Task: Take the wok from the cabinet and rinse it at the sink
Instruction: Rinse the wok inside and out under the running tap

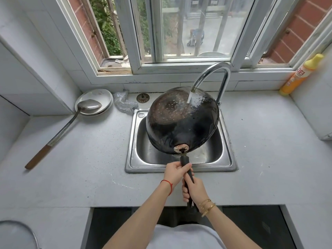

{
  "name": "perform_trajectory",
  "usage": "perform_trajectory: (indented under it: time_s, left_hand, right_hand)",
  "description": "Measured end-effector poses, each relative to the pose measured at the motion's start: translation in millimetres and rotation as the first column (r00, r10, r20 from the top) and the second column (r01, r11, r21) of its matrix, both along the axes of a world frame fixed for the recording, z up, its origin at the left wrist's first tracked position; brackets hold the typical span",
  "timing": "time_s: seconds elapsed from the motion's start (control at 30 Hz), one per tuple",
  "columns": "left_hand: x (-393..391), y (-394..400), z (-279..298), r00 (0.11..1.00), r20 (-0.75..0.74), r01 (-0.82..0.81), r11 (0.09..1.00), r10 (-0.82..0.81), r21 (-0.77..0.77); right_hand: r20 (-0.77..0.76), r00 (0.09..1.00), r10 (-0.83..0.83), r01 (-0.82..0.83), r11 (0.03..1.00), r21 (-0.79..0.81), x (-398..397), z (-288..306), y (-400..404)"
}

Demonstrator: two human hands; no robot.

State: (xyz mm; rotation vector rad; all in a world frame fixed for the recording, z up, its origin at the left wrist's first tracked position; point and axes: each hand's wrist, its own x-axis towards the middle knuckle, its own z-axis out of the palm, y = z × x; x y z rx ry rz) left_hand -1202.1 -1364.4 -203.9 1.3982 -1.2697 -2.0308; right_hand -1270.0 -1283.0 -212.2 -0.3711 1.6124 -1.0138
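One wok (181, 121), underside up, tilted over the sink (226, 159) beneath the running faucet (213, 74) | two hands on its one black handle (186, 169): left hand (175, 172) wraps nearer the wok, right hand (193, 189) grips behind | tabletop (71, 168): one ladle (71, 121), stacked plates (100, 96), one yellow bottle (300, 76).

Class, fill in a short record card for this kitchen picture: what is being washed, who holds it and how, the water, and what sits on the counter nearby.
item: wok, turned underside up and tilted over the sink
left hand: left hand grips the handle nearer the wok
right hand: right hand grips the handle further back
water: running from the faucet onto the wok's outer surface
counter left: ladle resting on stacked plates; scrubber
counter right: yellow bottle leaning by the window
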Motion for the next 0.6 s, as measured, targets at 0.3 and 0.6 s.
perform_trajectory:
  time_s: [0.3, 0.6]
  left_hand:
    - [3, -5, 1, 1.0, 0.001, -0.002, 1.0, 0.002, -0.009]
    - [13, 5, -2, 1.0, 0.022, -0.019, 1.0, 0.02, -0.011]
  right_hand:
    - [0.002, 1.0, 0.019, -0.019, 1.0, -0.01, 1, 5, -4]
    - [0.005, 0.999, 0.039, -0.039, 0.999, 0.003, 10, 9, 4]
